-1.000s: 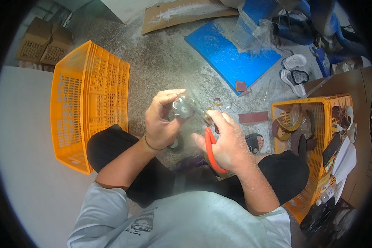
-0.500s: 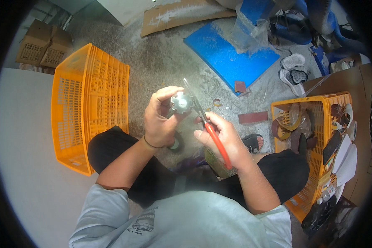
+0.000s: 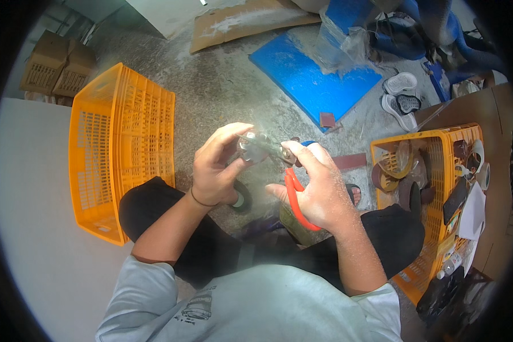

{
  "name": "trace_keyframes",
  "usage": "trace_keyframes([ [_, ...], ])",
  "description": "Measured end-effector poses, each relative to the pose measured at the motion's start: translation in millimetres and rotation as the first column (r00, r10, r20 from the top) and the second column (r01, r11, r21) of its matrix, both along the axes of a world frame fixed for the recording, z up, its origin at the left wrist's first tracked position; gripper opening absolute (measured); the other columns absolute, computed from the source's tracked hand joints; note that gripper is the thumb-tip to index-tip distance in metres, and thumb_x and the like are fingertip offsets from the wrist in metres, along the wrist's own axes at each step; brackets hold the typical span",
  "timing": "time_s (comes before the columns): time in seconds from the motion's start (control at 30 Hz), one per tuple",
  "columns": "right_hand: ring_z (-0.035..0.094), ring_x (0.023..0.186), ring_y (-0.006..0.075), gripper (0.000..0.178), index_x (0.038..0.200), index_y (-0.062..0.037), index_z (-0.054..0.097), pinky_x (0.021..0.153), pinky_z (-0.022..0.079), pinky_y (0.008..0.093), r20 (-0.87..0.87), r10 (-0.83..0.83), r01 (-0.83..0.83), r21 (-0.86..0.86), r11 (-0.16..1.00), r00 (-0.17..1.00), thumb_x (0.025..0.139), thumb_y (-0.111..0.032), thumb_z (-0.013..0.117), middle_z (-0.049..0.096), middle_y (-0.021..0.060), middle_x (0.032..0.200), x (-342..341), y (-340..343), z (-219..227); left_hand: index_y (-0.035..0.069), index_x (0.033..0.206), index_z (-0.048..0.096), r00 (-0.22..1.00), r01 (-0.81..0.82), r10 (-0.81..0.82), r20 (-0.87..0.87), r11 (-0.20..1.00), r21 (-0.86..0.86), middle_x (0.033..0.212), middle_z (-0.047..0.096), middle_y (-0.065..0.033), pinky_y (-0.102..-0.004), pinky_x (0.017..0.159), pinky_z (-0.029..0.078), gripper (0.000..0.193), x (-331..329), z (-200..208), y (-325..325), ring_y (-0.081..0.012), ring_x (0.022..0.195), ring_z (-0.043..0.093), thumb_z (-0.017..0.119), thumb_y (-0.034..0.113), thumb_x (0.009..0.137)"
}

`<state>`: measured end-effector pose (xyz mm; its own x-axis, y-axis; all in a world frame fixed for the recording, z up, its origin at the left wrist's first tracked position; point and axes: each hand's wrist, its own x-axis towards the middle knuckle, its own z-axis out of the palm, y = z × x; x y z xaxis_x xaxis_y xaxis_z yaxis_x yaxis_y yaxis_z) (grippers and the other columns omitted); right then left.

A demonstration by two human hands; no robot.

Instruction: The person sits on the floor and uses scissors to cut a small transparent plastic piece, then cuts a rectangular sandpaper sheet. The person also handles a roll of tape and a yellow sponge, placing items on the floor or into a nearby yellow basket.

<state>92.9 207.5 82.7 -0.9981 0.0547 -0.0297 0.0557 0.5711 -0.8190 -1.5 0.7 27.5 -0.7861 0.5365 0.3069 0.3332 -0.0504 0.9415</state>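
My left hand point(image 3: 212, 168) is closed around the edge of a small pale, shiny round part point(image 3: 253, 150) with a lobed rim. In my right hand point(image 3: 320, 191) is a pair of red-handled pliers point(image 3: 293, 196), fingers curled near the pivot and thumb away from the grips. The metal jaws reach left across the lobed part. Whether they grip it cannot be made out, as blur and glare hide the contact.
Stacked orange crates point(image 3: 122, 151) stand at left. Another orange crate point(image 3: 439, 137) at right holds sanding belts and scraps. A blue board point(image 3: 313, 80), white shoe soles point(image 3: 400, 84) and a dark red strip point(image 3: 350, 162) lie on the floor. My knees flank the work area.
The pliers have swung from pointing up beside the lobed part to lying across it. My right hand has risen slightly, its thumb now off the handles.
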Motion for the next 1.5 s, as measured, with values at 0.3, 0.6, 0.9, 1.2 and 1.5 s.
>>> trace_keyframes([
  [0.3, 0.061, 0.080, 0.0318, 0.043, 0.118, -0.0011, 0.059, 0.074, 0.050, 0.0391, 0.108, -0.004, 0.003, 0.005, 1.000, 0.994, 0.081, -0.016, 0.074, 0.061, 0.0175, 0.090, 4.9, -0.1, -7.6, -0.006, 0.129, 0.057, 0.995, -0.020, 0.014, -0.100, 0.998, -0.053, 0.131, 0.058, -0.0172, -0.0344, 0.099, 0.049, 0.048, 3.1, -0.2, -3.2, -0.0236, 0.115, 0.061, 0.075, 0.003, 0.085],
  [0.6, 0.052, 0.074, 0.0123, 0.040, 0.119, 0.0002, 0.058, 0.067, 0.046, 0.0314, 0.240, 0.033, 0.098, -0.514, 0.852, 0.970, 0.089, -0.022, 0.073, 0.053, 0.0034, 0.079, 5.1, -14.3, -16.3, -0.001, 0.135, 0.053, 0.983, -0.118, 0.098, -0.154, 0.985, -0.128, 0.131, 0.051, -0.0153, -0.0339, 0.102, 0.047, 0.065, 4.4, 3.2, 12.8, -0.0249, 0.122, 0.055, 0.072, -0.011, 0.074],
  [0.9, 0.058, 0.094, 0.0281, 0.075, 0.134, -0.0041, 0.052, 0.082, 0.049, 0.0400, -0.001, -0.052, 0.051, -0.169, 0.984, 0.999, 0.075, -0.036, 0.087, 0.057, 0.0148, 0.105, 6.6, -7.9, -0.6, -0.001, 0.138, 0.051, 0.979, -0.063, 0.041, 0.198, 0.992, 0.108, 0.134, 0.057, -0.0147, -0.0339, 0.103, 0.047, 0.059, -2.0, 4.8, 5.0, -0.0204, 0.119, 0.058, 0.073, -0.006, 0.083],
  [1.2, 0.058, 0.095, 0.0412, 0.063, 0.128, -0.0081, 0.054, 0.082, 0.048, 0.0485, -0.056, 0.032, -0.026, 0.107, 0.994, 0.998, 0.076, -0.030, 0.083, 0.056, 0.0197, 0.102, 6.2, -2.4, 5.5, -0.006, 0.135, 0.052, 0.996, -0.006, 0.001, -0.091, 0.999, -0.051, 0.132, 0.059, -0.0162, -0.0349, 0.101, 0.048, 0.055, -1.1, 7.5, 0.8, -0.0222, 0.118, 0.060, 0.075, -0.002, 0.084],
  [1.5, 0.062, 0.083, 0.0433, 0.035, 0.115, -0.0055, 0.057, 0.072, 0.050, 0.0484, 0.017, 0.000, -0.002, 0.085, 0.996, 1.000, 0.083, -0.013, 0.070, 0.061, 0.0217, 0.090, 12.2, -1.4, -2.3, -0.008, 0.134, 0.053, 0.978, -0.048, 0.005, -0.209, 0.978, -0.201, 0.127, 0.061, -0.0160, -0.0336, 0.099, 0.049, 0.056, 2.3, 8.9, -4.3, -0.0229, 0.114, 0.062, 0.076, 0.000, 0.083],
])
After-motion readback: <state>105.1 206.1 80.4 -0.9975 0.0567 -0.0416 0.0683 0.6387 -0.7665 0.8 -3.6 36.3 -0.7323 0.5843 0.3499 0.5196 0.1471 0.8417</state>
